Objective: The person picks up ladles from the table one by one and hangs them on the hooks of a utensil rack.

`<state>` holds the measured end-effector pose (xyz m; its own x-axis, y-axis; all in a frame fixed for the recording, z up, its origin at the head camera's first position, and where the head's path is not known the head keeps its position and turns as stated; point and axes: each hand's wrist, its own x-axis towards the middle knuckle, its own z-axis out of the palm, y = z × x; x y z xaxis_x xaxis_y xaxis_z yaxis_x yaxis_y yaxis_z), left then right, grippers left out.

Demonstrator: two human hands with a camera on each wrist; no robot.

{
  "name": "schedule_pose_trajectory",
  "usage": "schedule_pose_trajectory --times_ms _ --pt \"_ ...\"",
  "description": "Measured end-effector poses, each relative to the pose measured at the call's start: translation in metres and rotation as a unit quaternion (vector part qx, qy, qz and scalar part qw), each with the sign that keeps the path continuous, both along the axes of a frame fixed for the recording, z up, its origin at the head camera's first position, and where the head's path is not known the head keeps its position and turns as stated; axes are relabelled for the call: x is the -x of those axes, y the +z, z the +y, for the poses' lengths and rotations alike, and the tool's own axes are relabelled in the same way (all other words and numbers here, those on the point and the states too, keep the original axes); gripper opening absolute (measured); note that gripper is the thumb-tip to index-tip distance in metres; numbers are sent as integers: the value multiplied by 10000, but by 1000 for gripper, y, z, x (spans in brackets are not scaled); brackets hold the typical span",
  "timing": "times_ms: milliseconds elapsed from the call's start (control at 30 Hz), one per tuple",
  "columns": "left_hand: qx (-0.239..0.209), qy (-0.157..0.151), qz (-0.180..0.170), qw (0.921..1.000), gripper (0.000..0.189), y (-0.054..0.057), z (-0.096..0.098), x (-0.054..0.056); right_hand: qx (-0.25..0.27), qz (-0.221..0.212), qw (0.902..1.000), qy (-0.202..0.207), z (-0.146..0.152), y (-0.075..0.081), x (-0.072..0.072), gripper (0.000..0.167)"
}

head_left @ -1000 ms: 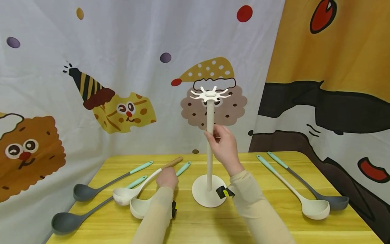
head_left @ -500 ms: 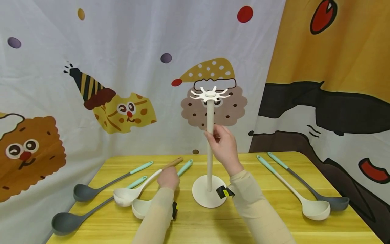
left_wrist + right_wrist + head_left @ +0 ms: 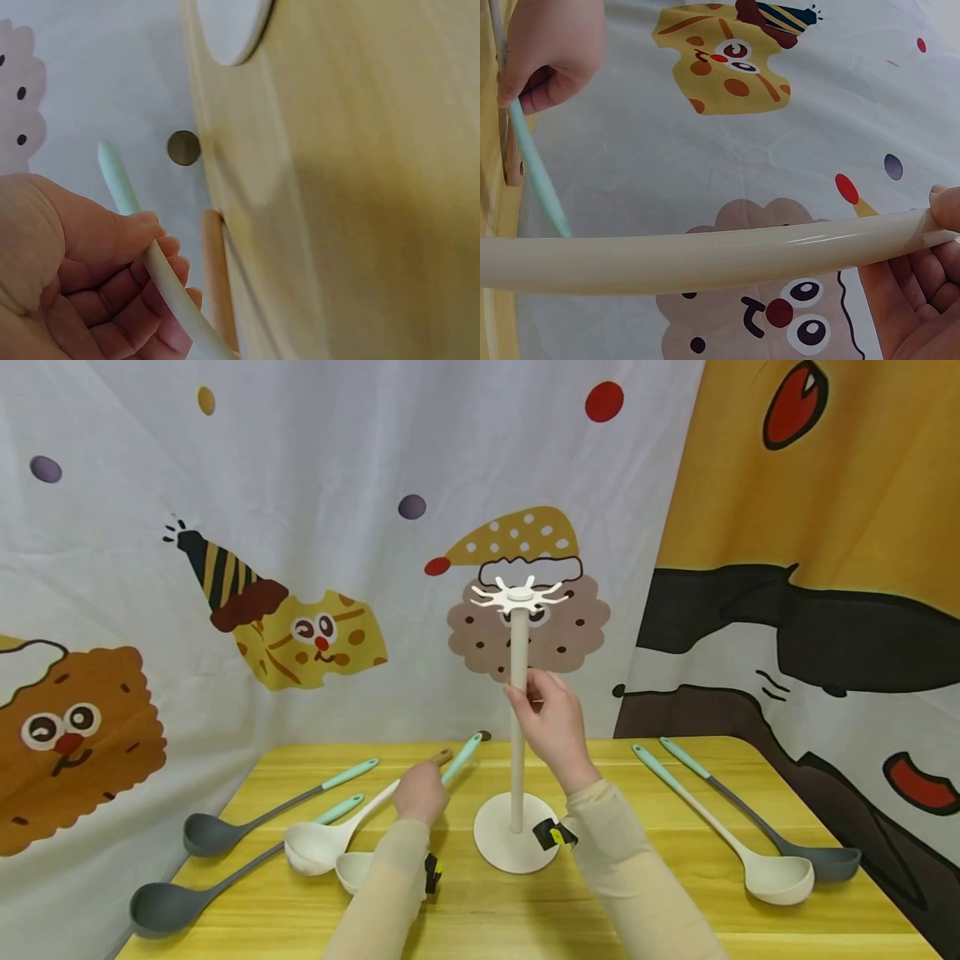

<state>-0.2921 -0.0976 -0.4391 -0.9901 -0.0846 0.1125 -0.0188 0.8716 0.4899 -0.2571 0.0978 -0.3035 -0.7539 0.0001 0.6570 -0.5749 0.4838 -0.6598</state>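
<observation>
My left hand (image 3: 420,793) pinches a white ladle with a mint handle (image 3: 461,758) between thumb and fingers. In the left wrist view the handle (image 3: 118,180) slants up past the thumb, off the table. The ladle's bowl (image 3: 352,870) is partly hidden behind my left sleeve. My right hand (image 3: 555,722) grips the pole of a cream utensil stand (image 3: 517,768), just above its middle. That stand is upright, with a ring of bare hooks (image 3: 520,597) on top. In the right wrist view thumb and fingers (image 3: 922,300) hold the pole (image 3: 705,259).
Beside the left hand lies a white ladle with a wooden handle (image 3: 318,845). Two grey ladles (image 3: 213,833) with mint handles lie farther left. On the right are a white ladle (image 3: 780,877) and a grey ladle (image 3: 836,862). A printed curtain (image 3: 337,485) hangs behind the table (image 3: 480,918).
My left hand has lifted the handle end of the mint-handled ladle, and its bowl has slid a little rightward. The right hand stays on the pole. The head view has tilted up slightly.
</observation>
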Motion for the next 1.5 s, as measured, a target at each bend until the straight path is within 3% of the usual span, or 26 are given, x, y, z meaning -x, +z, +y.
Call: schedule_pose_trajectory --times_ms 633,1033,1233,1500 --pt "-136 -362 760 9964 12 34 6 -6 56 -39 10000 -2 -1 0 -1 17" --pt "-603 -380 1065 9918 7 58 10 -14 37 -35 10000 -1 -1 0 -1 20" --pt "-1023 -436 1588 9810 8 70 13 -19 10 -24 10000 -23 -1 0 0 19" --pt "-1399 -734 2187 9629 8 98 14 -25 4 -8 10000 -46 -2 0 -1 18"
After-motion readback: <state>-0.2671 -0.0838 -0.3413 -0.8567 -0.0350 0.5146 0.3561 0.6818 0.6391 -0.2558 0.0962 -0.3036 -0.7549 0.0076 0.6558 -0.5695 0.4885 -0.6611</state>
